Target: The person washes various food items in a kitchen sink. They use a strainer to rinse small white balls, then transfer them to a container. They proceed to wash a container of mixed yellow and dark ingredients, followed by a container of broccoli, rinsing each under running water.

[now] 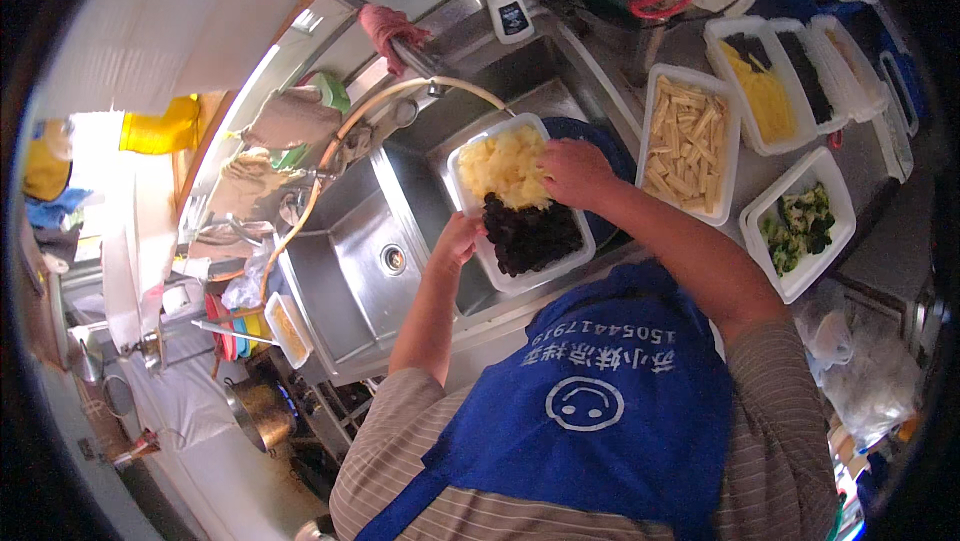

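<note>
Over the steel sink, a white plastic tray (517,285) holds a pale yellow food (499,162) in its far half and a dark food, probably black fungus (532,237), in its near half. My left hand (459,239) grips the tray's left edge. On the right side of the yellow food lies my right hand (576,172); its fingertips are partly hidden, so whether they pinch any food is unclear. A dark blue round container (621,143) shows behind the tray. To the right stands a white tray of cut tofu-skin sticks (688,140).
A white tray with broccoli (802,230) and a tray with yellow strips (761,102) stand on the right counter. An empty sink basin (367,256) lies left. A hose (330,155) arches over the sink; a spray bottle (510,12) stands at its back.
</note>
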Available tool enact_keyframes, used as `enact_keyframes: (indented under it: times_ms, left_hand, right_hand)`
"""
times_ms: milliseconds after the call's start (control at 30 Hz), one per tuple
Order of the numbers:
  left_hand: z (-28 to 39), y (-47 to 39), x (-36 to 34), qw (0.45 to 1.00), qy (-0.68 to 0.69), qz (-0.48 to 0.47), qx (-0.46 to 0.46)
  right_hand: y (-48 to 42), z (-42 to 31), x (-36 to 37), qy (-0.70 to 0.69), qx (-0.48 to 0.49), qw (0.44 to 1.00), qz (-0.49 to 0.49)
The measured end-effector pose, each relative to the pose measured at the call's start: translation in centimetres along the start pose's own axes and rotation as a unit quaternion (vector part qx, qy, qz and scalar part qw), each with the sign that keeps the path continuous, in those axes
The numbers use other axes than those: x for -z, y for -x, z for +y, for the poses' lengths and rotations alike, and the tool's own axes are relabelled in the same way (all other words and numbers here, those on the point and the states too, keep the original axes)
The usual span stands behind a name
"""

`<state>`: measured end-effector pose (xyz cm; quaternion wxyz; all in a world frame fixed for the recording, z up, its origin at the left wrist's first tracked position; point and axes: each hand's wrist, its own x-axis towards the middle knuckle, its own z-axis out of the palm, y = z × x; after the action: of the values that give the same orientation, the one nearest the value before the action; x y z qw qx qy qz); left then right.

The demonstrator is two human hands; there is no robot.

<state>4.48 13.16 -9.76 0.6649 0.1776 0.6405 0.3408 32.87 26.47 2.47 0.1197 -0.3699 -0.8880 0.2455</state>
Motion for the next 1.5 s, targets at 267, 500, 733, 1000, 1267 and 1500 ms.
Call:
enact_keyframes:
  times_ms: [267, 500, 733, 1000, 1267, 1500]
  left_hand:
    - [0.1, 2.5, -1.4, 1.000, 0.023, 0.007, -0.019]
    - [-1.8, 1.1, -0.4, 0.999, 0.035, 0.012, -0.011]
    - [-3.2, -1.0, -0.5, 0.999, 0.028, 0.024, -0.003]
    - [-2.8, -4.4, -1.6, 0.999, -0.038, -0.016, 0.030]
    - [-3.2, -8.0, -3.6, 0.998, 0.051, 0.026, 0.005]
    - [-3.2, -11.2, -3.2, 0.998, 0.062, -0.007, 0.003]
  right_hand:
    - [-3.9, -0.5, -3.1, 0.138, 0.059, 0.989, 0.009]
    - [-3.7, 0.2, -2.6, -0.027, 0.042, 0.996, 0.072]
    - [-6.7, 2.5, 2.6, -0.067, -0.120, 0.979, 0.150]
    - [-8.5, 9.6, 1.7, 0.030, -0.198, 0.972, 0.125]
    - [-0.5, 9.9, 2.6, -0.198, -0.184, 0.962, 0.025]
    - [12.0, 4.8, 3.9, -0.385, -0.189, 0.903, 0.002]
